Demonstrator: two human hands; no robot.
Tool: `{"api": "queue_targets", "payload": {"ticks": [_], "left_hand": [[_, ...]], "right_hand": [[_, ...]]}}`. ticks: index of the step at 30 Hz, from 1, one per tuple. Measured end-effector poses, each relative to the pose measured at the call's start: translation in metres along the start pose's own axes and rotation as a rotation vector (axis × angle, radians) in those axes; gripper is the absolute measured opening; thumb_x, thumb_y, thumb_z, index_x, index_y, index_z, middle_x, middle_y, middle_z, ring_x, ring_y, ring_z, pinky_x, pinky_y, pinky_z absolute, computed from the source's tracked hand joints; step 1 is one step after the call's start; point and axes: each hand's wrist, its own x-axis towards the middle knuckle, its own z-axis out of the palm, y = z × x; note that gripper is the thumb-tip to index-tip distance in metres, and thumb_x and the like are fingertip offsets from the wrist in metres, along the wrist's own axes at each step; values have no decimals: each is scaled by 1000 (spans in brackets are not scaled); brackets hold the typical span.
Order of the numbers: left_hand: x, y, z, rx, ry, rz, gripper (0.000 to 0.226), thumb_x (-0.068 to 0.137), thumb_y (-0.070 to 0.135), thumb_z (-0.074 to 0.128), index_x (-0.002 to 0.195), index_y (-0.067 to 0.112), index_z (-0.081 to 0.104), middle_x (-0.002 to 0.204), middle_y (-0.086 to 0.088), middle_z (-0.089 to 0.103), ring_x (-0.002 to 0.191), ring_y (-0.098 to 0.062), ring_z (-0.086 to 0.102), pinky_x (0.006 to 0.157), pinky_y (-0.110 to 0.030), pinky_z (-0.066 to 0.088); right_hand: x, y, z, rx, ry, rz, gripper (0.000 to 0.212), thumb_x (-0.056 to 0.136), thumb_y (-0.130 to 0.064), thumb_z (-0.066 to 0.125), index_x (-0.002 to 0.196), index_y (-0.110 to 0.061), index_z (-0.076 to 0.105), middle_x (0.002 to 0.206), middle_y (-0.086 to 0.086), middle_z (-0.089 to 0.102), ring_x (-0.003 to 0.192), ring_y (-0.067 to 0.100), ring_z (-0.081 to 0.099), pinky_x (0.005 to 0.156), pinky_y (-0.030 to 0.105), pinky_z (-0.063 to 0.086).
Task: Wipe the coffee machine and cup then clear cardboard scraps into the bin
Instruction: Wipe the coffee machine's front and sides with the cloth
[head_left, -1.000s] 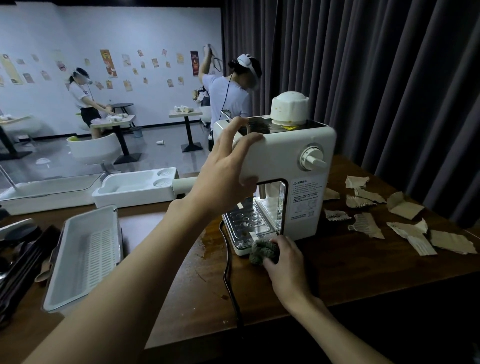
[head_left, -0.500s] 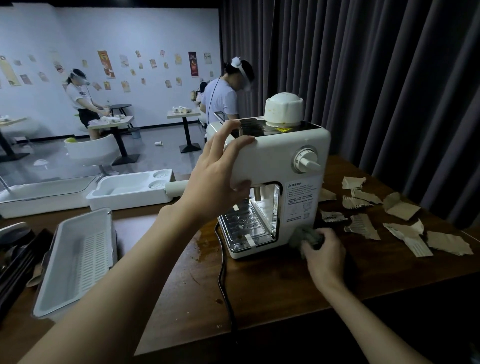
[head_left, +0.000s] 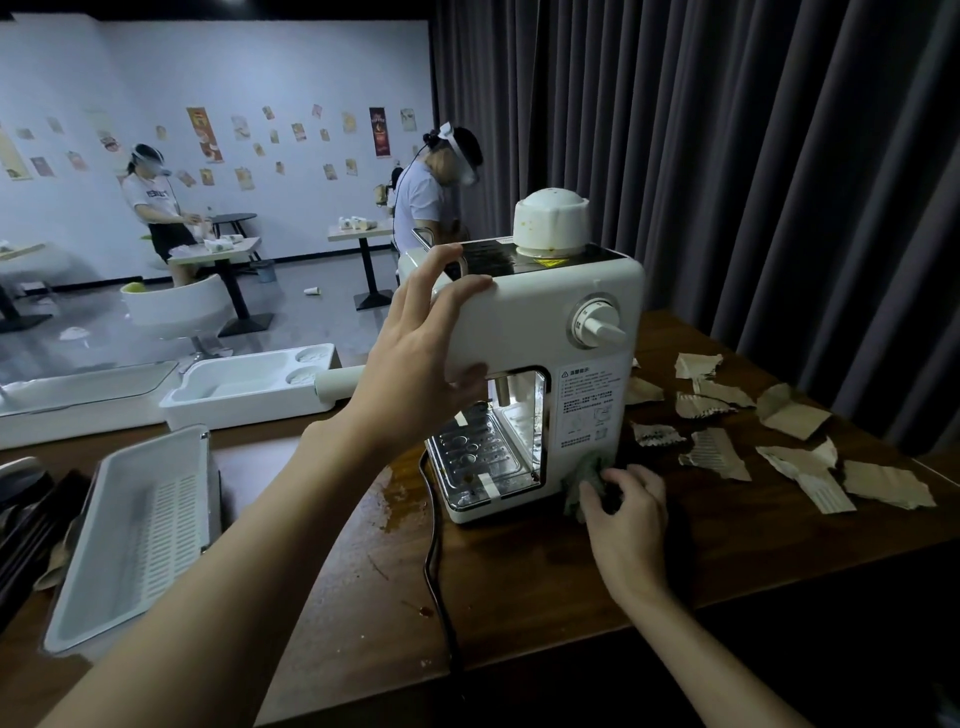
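White coffee machine (head_left: 540, 322): left hand (head_left: 415, 358) grips its top, right hand (head_left: 623, 514) clutches cloth (head_left: 584, 475) at base.

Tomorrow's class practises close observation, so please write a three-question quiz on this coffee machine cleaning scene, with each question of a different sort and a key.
1. True or false: the left hand grips the coffee machine at its upper corner.
2. What holds the green cloth against the machine's base? A: the left hand. B: the right hand. C: nothing.
3. Fill in: the cardboard scraps lie on the table, on the ___ hand's side of the machine.
Key: 1 true; 2 B; 3 right.
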Motion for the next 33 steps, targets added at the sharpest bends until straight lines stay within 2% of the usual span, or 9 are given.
{"api": "queue_targets", "payload": {"ticks": [6, 11, 13, 16, 19, 21, 25, 31, 33], "left_hand": [[-3, -1, 0, 7, -2, 0, 80, 75, 19, 82, 144, 23, 41, 161, 1, 12, 141, -31, 30, 98, -58, 51], [-3, -2, -1, 9, -1, 4, 79, 75, 19, 81, 144, 21, 42, 161, -3, 14, 142, -31, 29, 101, -57, 50], [-4, -2, 0, 7, 2, 7, 79, 75, 19, 82, 144, 21, 43, 161, -3, 15, 142, -30, 29, 102, -57, 48], [-4, -3, 0, 4, 6, 10, 79, 75, 19, 81, 144, 22, 42, 161, 0, 14, 141, -30, 29, 102, -57, 49], [-5, -4, 0, 8, 3, 12, 79, 75, 20, 81, 143, 24, 41, 161, 1, 13, 141, -30, 30, 99, -57, 51], [-5, -5, -1, 8, -1, 18, 79, 75, 20, 81, 144, 24, 41, 161, 0, 13, 140, -30, 30, 99, -56, 52], [-5, -3, -1, 4, -5, 7, 78, 76, 20, 81, 144, 23, 41, 161, -1, 13, 141, -31, 30, 100, -56, 51], [-6, -2, -1, -2, -5, -2, 79, 75, 20, 80, 144, 23, 41, 161, 0, 12, 141, -31, 29, 101, -57, 50], [-6, -2, -1, 0, -8, -2, 79, 76, 21, 80, 144, 23, 41, 161, 0, 12, 141, -30, 29, 102, -57, 49]], "right_hand": [[14, 1, -6, -7, 24, -15, 18, 82, -8, 75, 97, -5, 66, 108, 10, 59, 93, 18, 53, 65, 14, 36], [16, -3, -3, 66, 134, 17, 19, 83, -4, 73, 100, -4, 66, 111, 9, 57, 98, 19, 54, 68, 15, 38], [5, -10, 6, 85, 123, -13, 20, 82, -4, 73, 100, -2, 66, 110, 7, 54, 98, 19, 55, 68, 13, 41], [-13, -18, 22, 71, 49, -88, 20, 80, -2, 75, 99, -1, 66, 111, 6, 54, 104, 17, 53, 79, 9, 42], [-9, -20, 20, 78, 50, -99, 23, 80, 0, 74, 100, -1, 65, 113, 7, 55, 108, 18, 54, 73, 1, 37], [2, -20, 10, 107, 96, -64, 31, 80, 0, 73, 109, -3, 61, 118, 7, 56, 113, 20, 54, 74, 3, 36], [22, -21, -4, 71, 179, -52, 37, 82, -2, 72, 118, -2, 61, 125, 11, 56, 121, 26, 51, 91, 21, 38], [-2, -30, 11, 93, 99, -188, 34, 81, -1, 73, 114, 0, 64, 116, 6, 54, 112, 19, 54, 92, 20, 43], [1, -32, 8, 77, 82, -237, 35, 81, -2, 74, 115, 0, 65, 115, 4, 54, 110, 16, 52, 92, 15, 41]]}}
